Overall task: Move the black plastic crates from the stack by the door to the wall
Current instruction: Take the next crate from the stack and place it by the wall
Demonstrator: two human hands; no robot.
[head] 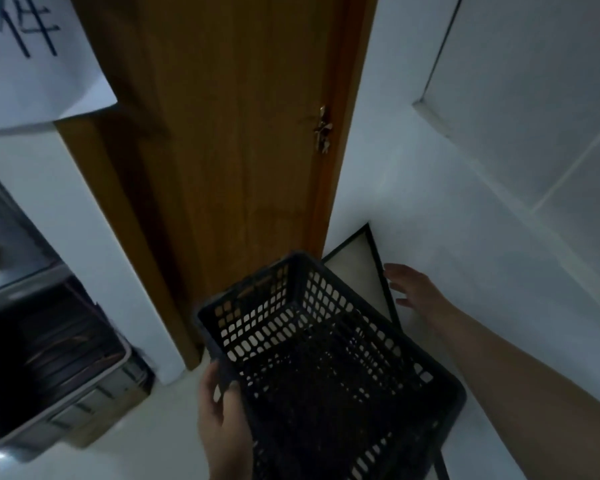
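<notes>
Before the door, the left hand grips the crate by its left rim, while the outstretched right hand hovers with fingers spread, holding nothing, near the wall.

Dim room — brown wooden door between white walls, pale floor below.

L hand bare, wrist uncovered | R hand bare | R forearm bare up to frame edge
</notes>
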